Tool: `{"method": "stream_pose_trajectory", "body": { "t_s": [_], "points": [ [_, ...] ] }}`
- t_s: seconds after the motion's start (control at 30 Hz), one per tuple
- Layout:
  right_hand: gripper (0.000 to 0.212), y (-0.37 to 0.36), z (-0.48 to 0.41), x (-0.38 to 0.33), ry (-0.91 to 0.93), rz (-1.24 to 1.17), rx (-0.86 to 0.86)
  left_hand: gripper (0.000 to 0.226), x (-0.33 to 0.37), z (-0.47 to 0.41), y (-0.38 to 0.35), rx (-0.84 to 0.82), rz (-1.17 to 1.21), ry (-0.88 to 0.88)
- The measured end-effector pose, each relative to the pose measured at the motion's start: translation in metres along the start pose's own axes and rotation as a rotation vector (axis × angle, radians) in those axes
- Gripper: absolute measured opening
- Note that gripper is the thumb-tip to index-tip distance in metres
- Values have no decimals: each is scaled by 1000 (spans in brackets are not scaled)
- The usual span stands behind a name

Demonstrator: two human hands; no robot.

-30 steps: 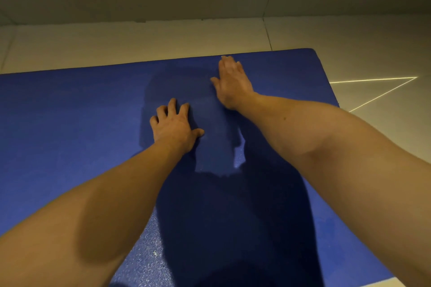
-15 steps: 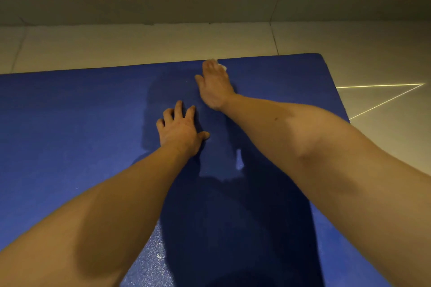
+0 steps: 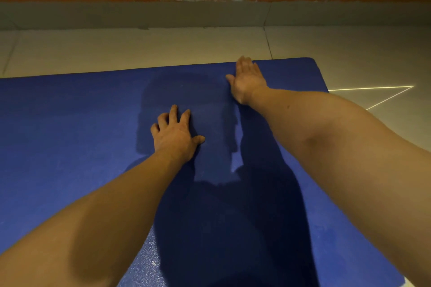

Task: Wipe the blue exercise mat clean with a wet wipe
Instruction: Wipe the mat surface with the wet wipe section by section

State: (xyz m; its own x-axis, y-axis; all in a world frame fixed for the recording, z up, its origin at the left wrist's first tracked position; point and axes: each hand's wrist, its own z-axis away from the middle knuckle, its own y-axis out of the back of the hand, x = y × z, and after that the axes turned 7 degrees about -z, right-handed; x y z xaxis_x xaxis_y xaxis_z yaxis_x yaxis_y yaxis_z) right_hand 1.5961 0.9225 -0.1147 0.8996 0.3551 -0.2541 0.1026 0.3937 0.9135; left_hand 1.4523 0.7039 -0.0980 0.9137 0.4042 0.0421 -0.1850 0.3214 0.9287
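Blue exercise mat [image 3: 70, 147] lies on the floor [image 3: 140, 46] under both our hands; a darker damp patch [image 3: 186, 91] between them suggests that part is wiped, the stretch beyond our left hand [image 3: 176, 135] seemingly not. That hand rests spread, empty. Our right hand [image 3: 248, 79] presses flat at the far edge, wet wipe unseen.

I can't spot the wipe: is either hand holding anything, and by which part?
Neither grips anything visible. The left hand rests on the blue mat, empty; the right hand lies flat at its far edge, any wipe beneath hidden.
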Motion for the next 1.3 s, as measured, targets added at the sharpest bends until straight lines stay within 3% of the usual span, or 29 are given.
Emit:
{"method": "stream_pose_trajectory", "body": {
  "t_s": [0.23,0.33,0.5,0.7,0.87,0.97,1.13,1.3],
  "points": [
    [73,-3,14,-26,-102,-133,13,87,1,1,-1,1,-17,5],
    [76,-30,43,-52,15,-140,90,87,2,2,0,-2,-43,13],
    [74,-52,82,-48,239,13,20,78,0,13,0,42,-92,-9],
    [77,-15,65,26,-62,31,-2,68,-6,43,-7,34,-137,-45],
    [77,-46,108,-17,31,-189,61,69,-5,63,-15,32,-129,-38],
    [74,-77,156,-41,157,-121,54,70,-3,77,-21,30,-111,-30],
    [67,-80,215,-59,270,-384,9,69,3,104,-25,-8,-92,-50],
    [60,-67,283,-62,73,-874,49,53,12,139,-18,-24,119,-16]
  ]
}}
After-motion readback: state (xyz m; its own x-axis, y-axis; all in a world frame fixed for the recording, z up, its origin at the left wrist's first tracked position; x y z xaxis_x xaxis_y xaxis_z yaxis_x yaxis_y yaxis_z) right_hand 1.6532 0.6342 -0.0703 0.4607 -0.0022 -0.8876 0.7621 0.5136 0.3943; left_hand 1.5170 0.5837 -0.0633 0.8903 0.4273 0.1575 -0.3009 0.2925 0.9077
